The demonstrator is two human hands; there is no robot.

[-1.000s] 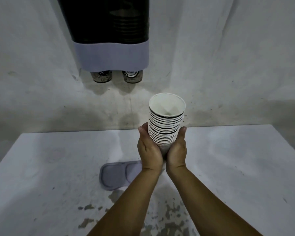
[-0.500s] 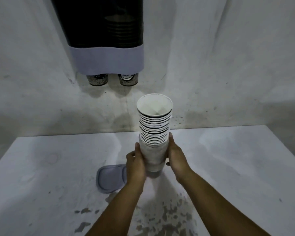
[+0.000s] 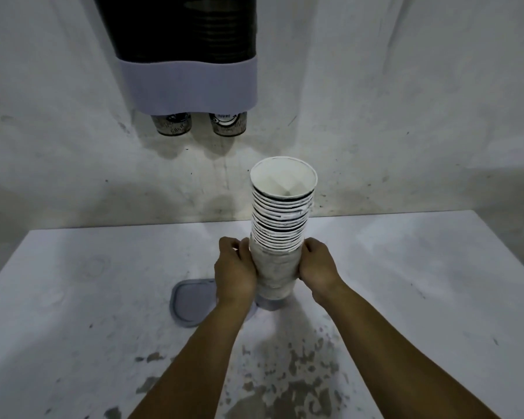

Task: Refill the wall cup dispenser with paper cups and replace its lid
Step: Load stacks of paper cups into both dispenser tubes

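A tall stack of white paper cups (image 3: pixel 280 219) stands upright over the table, mouth up. My left hand (image 3: pixel 234 272) presses its left side and my right hand (image 3: pixel 317 266) its right side, near the bottom of the stack. The wall cup dispenser (image 3: pixel 188 55) hangs above to the left, dark with a pale grey lower band; two cup bottoms (image 3: pixel 200 124) poke out beneath it. Its grey lid (image 3: pixel 191 300) lies flat on the table, partly behind my left wrist. The stack's base sits at the lid's right end.
The white table (image 3: pixel 406 282) runs from the wall to the frame's bottom, with chipped dark patches (image 3: pixel 291 373) near me. A stained white wall (image 3: pixel 406 101) is behind. The dispenser's top is out of frame.
The cup stack has come down from mid-air to table level. My hands slid from cupping its bottom to holding its sides. The view has tilted slightly.
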